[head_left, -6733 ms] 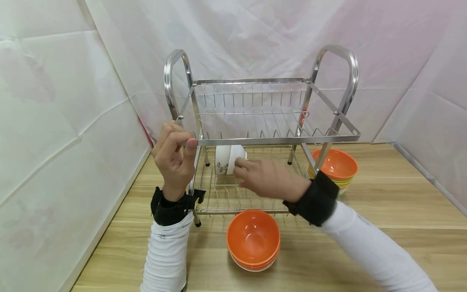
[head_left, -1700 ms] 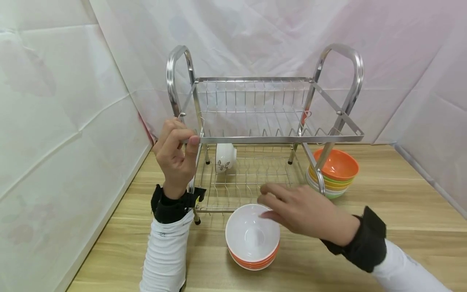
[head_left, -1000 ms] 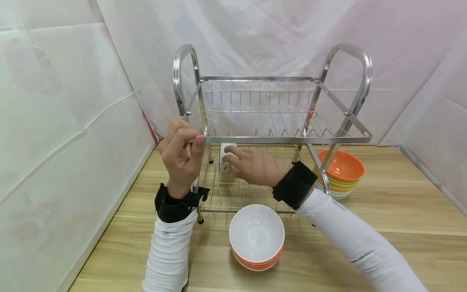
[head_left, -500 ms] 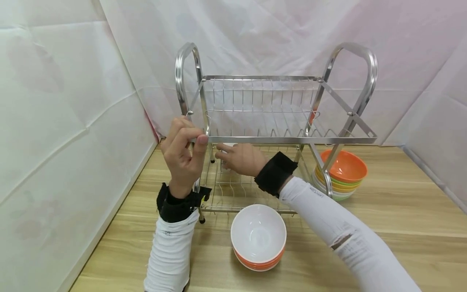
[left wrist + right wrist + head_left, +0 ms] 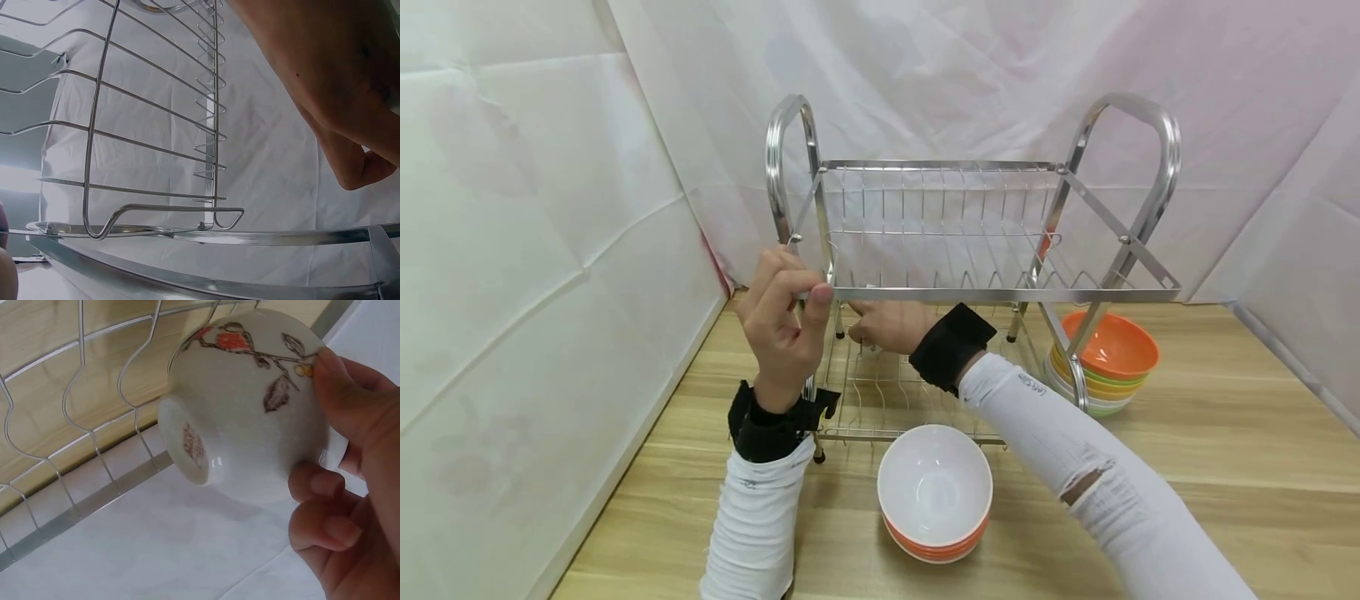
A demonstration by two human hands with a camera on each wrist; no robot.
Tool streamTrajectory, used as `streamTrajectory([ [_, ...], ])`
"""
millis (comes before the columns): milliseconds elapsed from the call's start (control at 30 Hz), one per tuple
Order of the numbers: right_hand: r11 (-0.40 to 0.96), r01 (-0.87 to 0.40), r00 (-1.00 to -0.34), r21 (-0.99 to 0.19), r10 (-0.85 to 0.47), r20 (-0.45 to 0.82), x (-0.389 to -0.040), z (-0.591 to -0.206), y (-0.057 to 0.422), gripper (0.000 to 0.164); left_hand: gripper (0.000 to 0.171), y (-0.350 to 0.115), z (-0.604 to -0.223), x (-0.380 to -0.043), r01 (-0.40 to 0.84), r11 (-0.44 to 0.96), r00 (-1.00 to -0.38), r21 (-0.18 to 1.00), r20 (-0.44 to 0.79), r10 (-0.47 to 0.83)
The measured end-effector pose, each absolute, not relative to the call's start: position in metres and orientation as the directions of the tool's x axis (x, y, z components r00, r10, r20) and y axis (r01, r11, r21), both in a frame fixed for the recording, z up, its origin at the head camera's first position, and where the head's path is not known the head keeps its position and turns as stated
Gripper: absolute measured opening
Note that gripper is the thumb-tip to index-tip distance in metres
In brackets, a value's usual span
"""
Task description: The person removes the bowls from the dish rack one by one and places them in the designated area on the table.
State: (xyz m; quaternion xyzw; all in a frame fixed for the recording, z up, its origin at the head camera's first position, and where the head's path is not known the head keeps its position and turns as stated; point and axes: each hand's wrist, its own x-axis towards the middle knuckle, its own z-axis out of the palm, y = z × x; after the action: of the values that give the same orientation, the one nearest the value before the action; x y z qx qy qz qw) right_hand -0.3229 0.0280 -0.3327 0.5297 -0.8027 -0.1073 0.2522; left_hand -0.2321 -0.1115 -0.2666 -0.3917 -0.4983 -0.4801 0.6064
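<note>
My left hand (image 5: pixel 786 329) pinches the front left corner of the upper shelf of a metal dish rack (image 5: pixel 1000 294). Below that shelf, my right hand (image 5: pixel 891 325) reaches into the left part of the lower level. In the right wrist view it grips a small white porcelain bowl (image 5: pixel 250 425), thumb on the flower-painted outside and fingers at the rim. The bowl lies tipped on its side, its stamped foot close to the rack wires. From the head, the hand and upper shelf mostly hide this bowl.
In front of the rack, a white bowl (image 5: pixel 934 483) tops a stack of orange bowls (image 5: pixel 938 553) on the wooden table (image 5: pixel 1225 467). Another stack, with an orange bowl (image 5: pixel 1112 346) uppermost over yellow, green and white ones, stands beside the rack's right legs.
One of two patterned bowls has left the lower shelf, and white has replaced orange atop the front stack. My right hand has moved from that stack to the remaining bowl and grasped it.
</note>
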Motion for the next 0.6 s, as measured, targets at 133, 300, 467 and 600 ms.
streamTrajectory([
  [133,0.429,-0.822,-0.327,0.375,-0.894,0.306,-0.328,-0.336,0.029,0.015,0.044,-0.110,-0.268,-0.232,0.972,0.234,0.044,0.003,0.980,-0.195],
  [300,0.439,-0.781,-0.341,0.445,-0.896,0.285,-0.314,-0.323,0.029,0.015,0.044,-0.109,-0.267,-0.232,0.972,0.236,0.049,-0.001,0.979,-0.198],
  [467,0.479,-0.753,-0.406,0.451,-0.878,0.254,-0.308,-0.319,0.027,0.015,0.044,-0.109,-0.267,-0.232,0.971,0.238,0.049,0.000,0.979,-0.199],
  [600,0.543,-0.762,-0.487,0.353,-0.840,0.240,-0.307,-0.316,0.026,0.009,0.044,-0.108,-0.267,-0.231,0.971,0.238,0.045,0.004,0.979,-0.199],
])
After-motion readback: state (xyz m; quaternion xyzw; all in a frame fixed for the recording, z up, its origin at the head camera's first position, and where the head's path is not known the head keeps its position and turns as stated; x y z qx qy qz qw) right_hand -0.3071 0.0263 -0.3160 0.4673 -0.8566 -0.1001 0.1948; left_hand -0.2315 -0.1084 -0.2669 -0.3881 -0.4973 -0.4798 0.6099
